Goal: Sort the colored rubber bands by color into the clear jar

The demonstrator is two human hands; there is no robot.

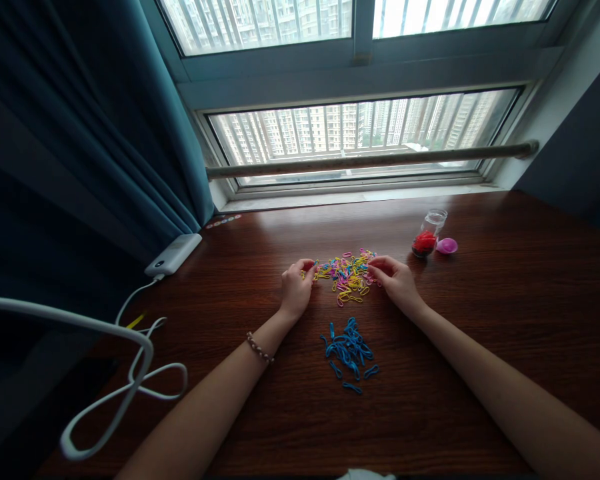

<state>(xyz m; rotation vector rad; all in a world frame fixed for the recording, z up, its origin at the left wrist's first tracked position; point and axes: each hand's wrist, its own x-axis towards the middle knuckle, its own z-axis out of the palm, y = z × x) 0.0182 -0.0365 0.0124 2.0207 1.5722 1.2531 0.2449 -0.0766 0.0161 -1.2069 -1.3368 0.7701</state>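
A mixed pile of small yellow, pink and blue rubber bands lies on the brown table in front of me. At its left edge my left hand is closed in a pinch, with a bit of blue rubber band showing at the fingertips. My right hand reaches the pile's right edge, thumb and forefinger pinched together; what is between them is too small to make out. Nearer to me, between my forearms, sits a separate heap of blue rubber bands, with a few lying loose around it.
A clear jar with red contents stands at the back right, beside a pink lid. On the left are a white power bank and a looped white cable. A blue curtain and a window border the table.
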